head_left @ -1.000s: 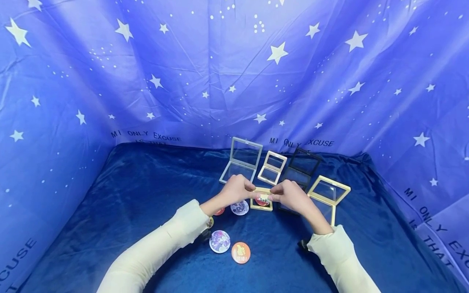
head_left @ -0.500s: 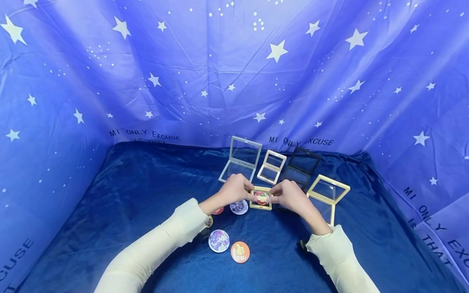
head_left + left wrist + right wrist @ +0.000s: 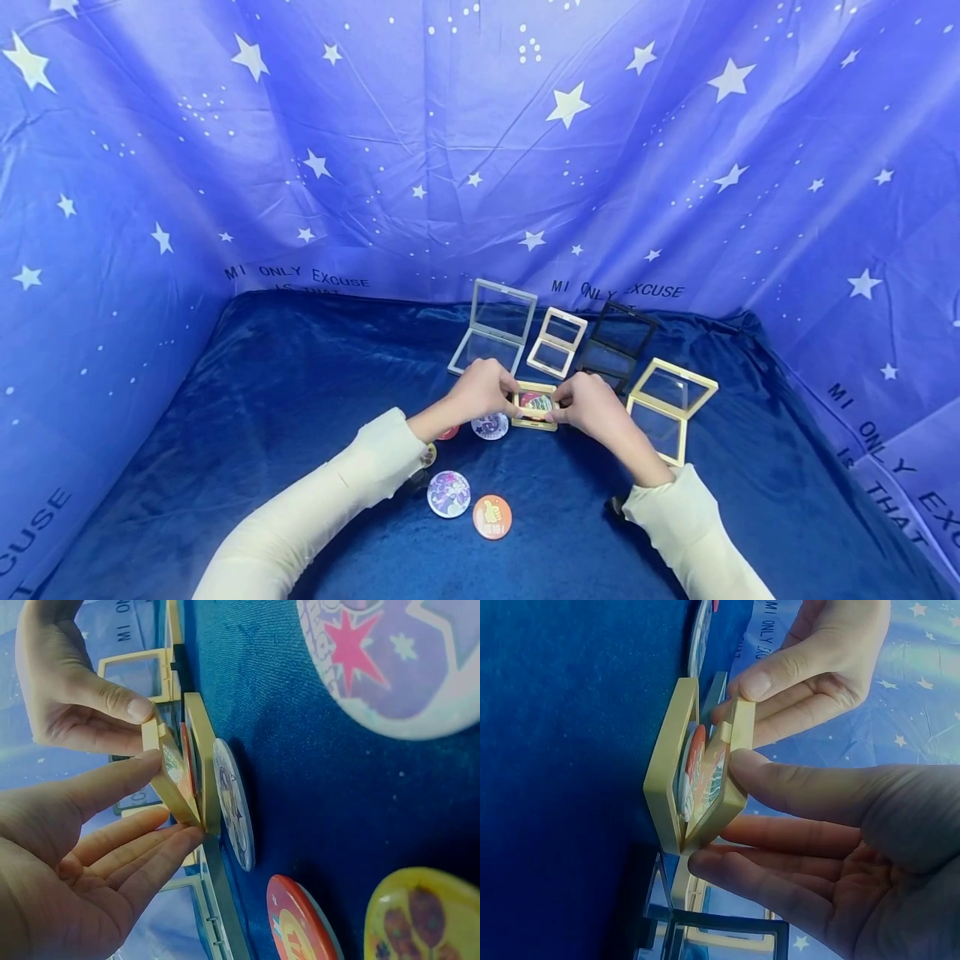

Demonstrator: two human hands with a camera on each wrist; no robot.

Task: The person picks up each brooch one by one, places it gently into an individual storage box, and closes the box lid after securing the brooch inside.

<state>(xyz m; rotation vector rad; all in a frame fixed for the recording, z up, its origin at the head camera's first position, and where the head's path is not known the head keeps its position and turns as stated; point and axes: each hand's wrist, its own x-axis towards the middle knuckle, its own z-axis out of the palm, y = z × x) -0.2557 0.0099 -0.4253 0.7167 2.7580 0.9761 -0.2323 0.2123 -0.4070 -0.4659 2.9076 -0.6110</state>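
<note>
A small yellow hinged display frame [image 3: 534, 426] stands part-way folded on the blue cloth, its lid tilted over its base. Inside lies a round red badge [image 3: 695, 761] with a pale and green print, seen through the clear window. My left hand [image 3: 482, 390] pinches one side of the lid, thumb on its front edge and fingers behind. On the opposite side, my right hand [image 3: 597, 406] grips the lid the same way. The right wrist view shows a gap between lid [image 3: 739, 742] and base [image 3: 664, 769]. A purple-grey badge [image 3: 234, 802] lies just left of the frame.
Open display frames stand behind: a grey one [image 3: 500, 335], a small cream one [image 3: 531, 362], a black one [image 3: 595, 360] and a larger yellow one [image 3: 686, 412]. Nearer are a purple badge [image 3: 448, 494], an orange thumbs-up badge [image 3: 492, 517], a red badge [image 3: 449, 432] and a yellow badge [image 3: 429, 455].
The yellow frame's lid has come down toward me over the red badge. Both hands have shifted slightly nearer with it, thumbs lower. The other frames and badges keep their places.
</note>
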